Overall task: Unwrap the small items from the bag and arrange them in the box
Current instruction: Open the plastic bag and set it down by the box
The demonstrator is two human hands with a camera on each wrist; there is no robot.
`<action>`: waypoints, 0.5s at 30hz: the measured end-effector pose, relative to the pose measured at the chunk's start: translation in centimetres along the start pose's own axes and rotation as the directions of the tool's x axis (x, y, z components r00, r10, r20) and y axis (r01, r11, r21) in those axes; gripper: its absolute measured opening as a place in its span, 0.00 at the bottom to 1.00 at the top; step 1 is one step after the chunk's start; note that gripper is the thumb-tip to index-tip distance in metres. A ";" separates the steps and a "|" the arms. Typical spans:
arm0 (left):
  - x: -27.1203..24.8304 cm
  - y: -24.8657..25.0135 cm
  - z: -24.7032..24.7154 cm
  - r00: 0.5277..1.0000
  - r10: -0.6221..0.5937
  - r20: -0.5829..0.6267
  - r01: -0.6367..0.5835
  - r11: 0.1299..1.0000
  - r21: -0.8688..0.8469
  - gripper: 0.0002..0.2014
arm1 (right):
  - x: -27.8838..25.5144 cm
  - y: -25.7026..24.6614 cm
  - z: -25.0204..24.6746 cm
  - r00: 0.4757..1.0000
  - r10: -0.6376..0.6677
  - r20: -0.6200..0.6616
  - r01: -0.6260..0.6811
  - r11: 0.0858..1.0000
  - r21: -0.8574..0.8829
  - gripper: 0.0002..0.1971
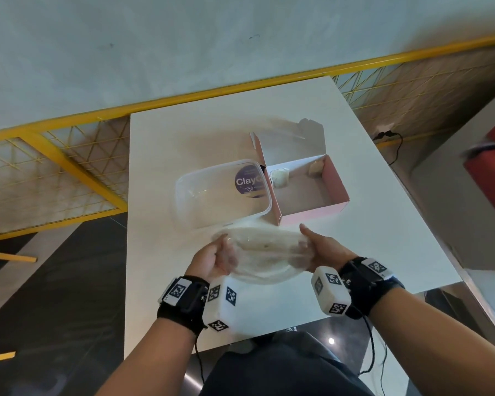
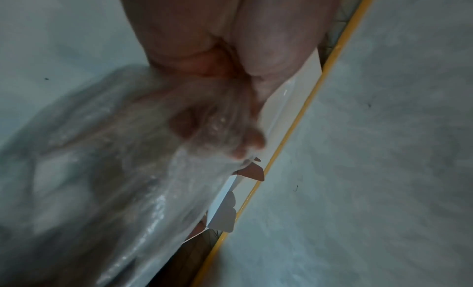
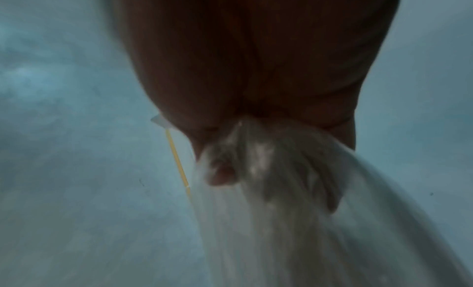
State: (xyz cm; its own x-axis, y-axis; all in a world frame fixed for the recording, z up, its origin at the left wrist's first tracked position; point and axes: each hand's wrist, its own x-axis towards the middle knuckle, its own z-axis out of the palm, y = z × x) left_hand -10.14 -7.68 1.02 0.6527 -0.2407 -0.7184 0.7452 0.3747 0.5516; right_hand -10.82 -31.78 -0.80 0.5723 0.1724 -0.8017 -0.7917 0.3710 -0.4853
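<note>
Both hands clamp one clear bag (image 1: 265,252) stretched over the near bench (image 1: 369,224), left hand (image 1: 212,260) and right hand (image 1: 322,248) each bunching an end, while one open pink box (image 1: 312,214) beyond holds two small items (image 1: 279,177), beside one clear tub (image 1: 220,195).

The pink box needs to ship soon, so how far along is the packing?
Done: two pale round items sit at the far end of the open pink box. In hand: left hand and right hand grip a clear plastic bag stretched between them. Left: the box's near part is bare; the bag's contents are blurred.
</note>
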 end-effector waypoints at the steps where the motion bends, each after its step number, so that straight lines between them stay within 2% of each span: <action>1: 0.0 -0.2 0.0 1.000 -0.007 -0.023 0.006 0.999 -0.053 0.13 | -0.1 -0.2 0.1 1.000 0.001 -0.002 0.000 1.000 0.031 0.23; 3: -0.1 -0.7 -0.2 0.999 0.013 -0.037 -0.018 0.991 -0.130 0.16 | 0.2 -0.5 0.1 0.995 -0.028 -0.093 0.028 1.000 -0.001 0.20; 4: -0.3 -0.9 -0.1 1.000 0.001 0.018 0.002 0.986 -0.165 0.17 | 0.4 -0.7 0.1 0.993 -0.043 -0.112 0.040 0.999 -0.027 0.20; 6: -0.7 -1.1 -0.2 0.992 -0.011 0.128 0.029 0.990 -0.141 0.15 | 0.6 -0.5 0.3 0.999 0.025 -0.028 -0.024 0.998 0.051 0.21; 7: -0.5 -1.4 -0.6 0.991 0.009 0.131 0.000 0.998 -0.069 0.19 | 0.6 -0.5 0.4 0.998 0.062 0.013 -0.062 0.996 0.063 0.24; 9: 0.1 -1.8 -1.0 0.997 0.073 0.031 -0.076 0.991 0.111 0.21 | 0.3 -0.5 0.3 0.990 0.064 0.122 -0.064 0.998 -0.002 0.27; 11: 0.7 -2.2 -1.3 0.990 0.128 -0.064 -0.099 0.936 0.336 0.23 | -0.1 -0.1 0.0 0.976 -0.012 0.216 0.044 0.989 -0.143 0.25; 12: 0.9 -2.4 -1.4 0.981 0.152 -0.119 -0.090 0.906 0.414 0.22 | 0.0 0.2 -0.2 0.969 -0.064 0.239 0.108 0.978 -0.177 0.29; 14: 1.3 -2.8 -1.3 0.950 0.191 -0.249 -0.047 0.870 0.491 0.15 | 0.3 1.0 -0.3 0.974 -0.127 0.185 0.175 0.947 -0.271 0.38; 15: 1.4 -2.9 -1.0 0.934 0.198 -0.297 -0.019 0.859 0.511 0.13 | 0.5 1.4 -0.3 0.978 -0.187 0.097 0.210 0.904 -0.373 0.38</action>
State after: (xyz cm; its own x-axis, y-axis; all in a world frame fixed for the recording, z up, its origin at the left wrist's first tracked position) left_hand -11.54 -8.17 -2.01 0.7166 0.1148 -0.6880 0.6974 -0.1307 0.7046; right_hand -11.69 -31.43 -1.95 0.7283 0.1879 -0.6590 -0.6750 0.0308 -0.7372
